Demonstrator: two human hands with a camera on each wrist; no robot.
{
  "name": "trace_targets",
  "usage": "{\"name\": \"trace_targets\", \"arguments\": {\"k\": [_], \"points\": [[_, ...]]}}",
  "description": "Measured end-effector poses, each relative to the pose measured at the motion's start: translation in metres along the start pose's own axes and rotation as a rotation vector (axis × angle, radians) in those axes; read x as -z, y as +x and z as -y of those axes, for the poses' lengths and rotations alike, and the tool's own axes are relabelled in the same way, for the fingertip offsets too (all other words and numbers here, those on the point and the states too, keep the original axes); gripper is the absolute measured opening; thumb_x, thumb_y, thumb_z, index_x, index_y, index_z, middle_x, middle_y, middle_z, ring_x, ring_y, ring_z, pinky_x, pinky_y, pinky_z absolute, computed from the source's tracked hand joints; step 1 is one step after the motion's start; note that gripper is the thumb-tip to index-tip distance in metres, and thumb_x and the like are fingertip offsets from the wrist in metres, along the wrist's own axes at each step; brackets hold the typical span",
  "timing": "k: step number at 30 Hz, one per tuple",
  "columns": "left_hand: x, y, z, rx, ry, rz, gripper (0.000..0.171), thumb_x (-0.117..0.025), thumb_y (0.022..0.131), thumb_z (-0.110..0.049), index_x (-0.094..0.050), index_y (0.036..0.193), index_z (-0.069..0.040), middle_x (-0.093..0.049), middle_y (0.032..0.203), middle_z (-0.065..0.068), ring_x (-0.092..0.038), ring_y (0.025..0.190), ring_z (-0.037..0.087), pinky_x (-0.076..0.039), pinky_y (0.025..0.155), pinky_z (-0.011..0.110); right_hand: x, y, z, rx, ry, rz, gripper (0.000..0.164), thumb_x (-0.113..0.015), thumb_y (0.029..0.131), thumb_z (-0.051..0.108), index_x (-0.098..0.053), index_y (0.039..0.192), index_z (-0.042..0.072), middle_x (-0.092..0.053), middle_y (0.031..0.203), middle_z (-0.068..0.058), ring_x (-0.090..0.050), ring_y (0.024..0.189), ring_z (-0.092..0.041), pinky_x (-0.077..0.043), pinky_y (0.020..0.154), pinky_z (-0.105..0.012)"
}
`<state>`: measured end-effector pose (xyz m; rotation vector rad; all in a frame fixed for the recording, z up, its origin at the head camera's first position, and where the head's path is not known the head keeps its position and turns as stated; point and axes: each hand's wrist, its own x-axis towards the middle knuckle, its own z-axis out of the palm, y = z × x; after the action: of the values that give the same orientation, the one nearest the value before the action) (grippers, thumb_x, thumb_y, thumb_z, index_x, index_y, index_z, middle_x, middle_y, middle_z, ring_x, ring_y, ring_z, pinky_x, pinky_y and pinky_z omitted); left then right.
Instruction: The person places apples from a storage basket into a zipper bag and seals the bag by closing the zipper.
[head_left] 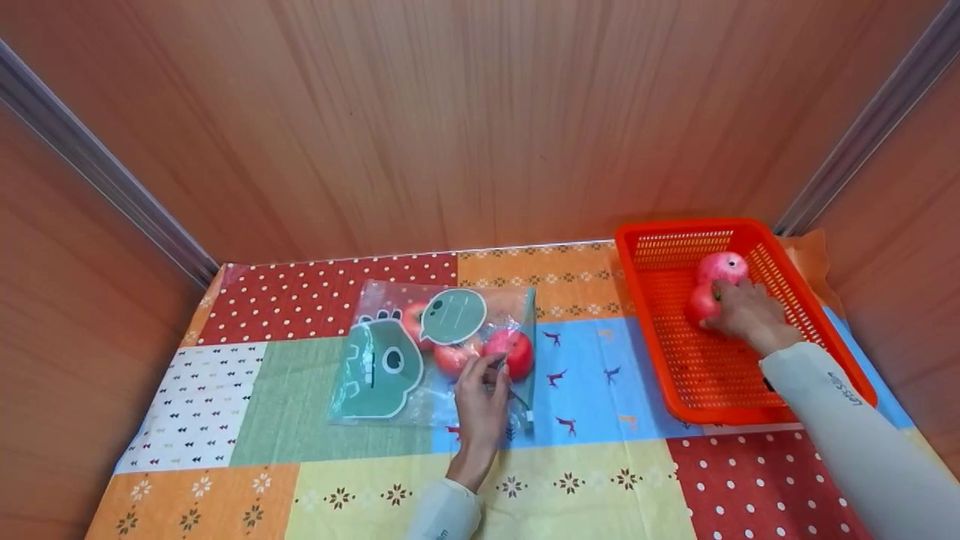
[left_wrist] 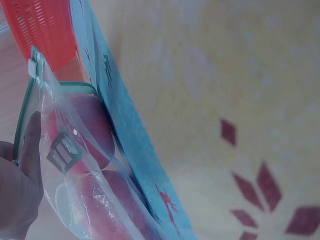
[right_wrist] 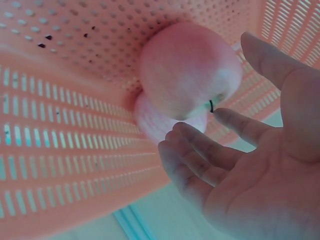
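A clear zip bag (head_left: 384, 367) with green monster and speech-bubble prints lies on the patchwork cloth, several red apples (head_left: 511, 352) inside it. My left hand (head_left: 478, 401) pinches the bag's green-edged opening, which gapes in the left wrist view beside the white slider (left_wrist: 33, 68). Over in the orange basket (head_left: 660, 360), my right hand (head_left: 750, 313) reaches over the nearer of two apples (head_left: 700, 306). Its fingers and thumb are spread in the right wrist view, and one fingertip is at the stem of that apple (right_wrist: 187, 70). Behind it sits the other apple (right_wrist: 150, 117).
Wood-grain panels (head_left: 465, 135) enclose the back and both sides. The basket stands at the right, close to the back panel, with its raised rim around the right hand. A patchwork cloth (head_left: 375, 480) covers the table.
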<state>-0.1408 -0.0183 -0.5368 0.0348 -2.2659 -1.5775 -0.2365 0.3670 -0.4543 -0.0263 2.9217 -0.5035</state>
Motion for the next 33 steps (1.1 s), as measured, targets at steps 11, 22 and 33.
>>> {"name": "trace_targets", "arguments": {"k": [11,22,33], "points": [[0.000,0.000,0.001,-0.003,0.001,0.002,0.026,-0.067,0.085,-0.007,-0.064,0.110,-0.014,-0.056,0.091,-0.007,-0.057,0.074,0.007,-0.052,0.062,0.022,-0.005,0.014,-0.010,0.026,-0.019,0.022,0.074,-0.079,0.070,0.039,-0.038,0.120,0.005,-0.046,0.104,-0.021,-0.047,0.086,-0.040,-0.046,0.069,-0.054],[-0.001,0.001,0.001,0.011,0.014,0.012,0.024,-0.065,0.086,-0.009,-0.065,0.110,-0.014,-0.055,0.090,-0.008,-0.057,0.075,0.006,-0.052,0.063,0.022,-0.003,0.015,-0.017,-0.010,0.129,0.077,0.086,-0.078,0.067,0.046,-0.032,0.131,0.010,-0.047,0.114,-0.018,-0.048,0.094,-0.037,-0.047,0.074,-0.054],[-0.001,0.000,0.002,0.014,0.003,0.017,0.025,-0.065,0.086,-0.010,-0.064,0.111,-0.015,-0.055,0.091,-0.008,-0.056,0.076,0.006,-0.052,0.065,0.021,-0.003,0.008,-0.010,0.006,0.089,0.046,0.079,-0.079,0.070,0.037,-0.034,0.129,0.010,-0.047,0.115,-0.019,-0.046,0.096,-0.039,-0.046,0.075,-0.056]]}}
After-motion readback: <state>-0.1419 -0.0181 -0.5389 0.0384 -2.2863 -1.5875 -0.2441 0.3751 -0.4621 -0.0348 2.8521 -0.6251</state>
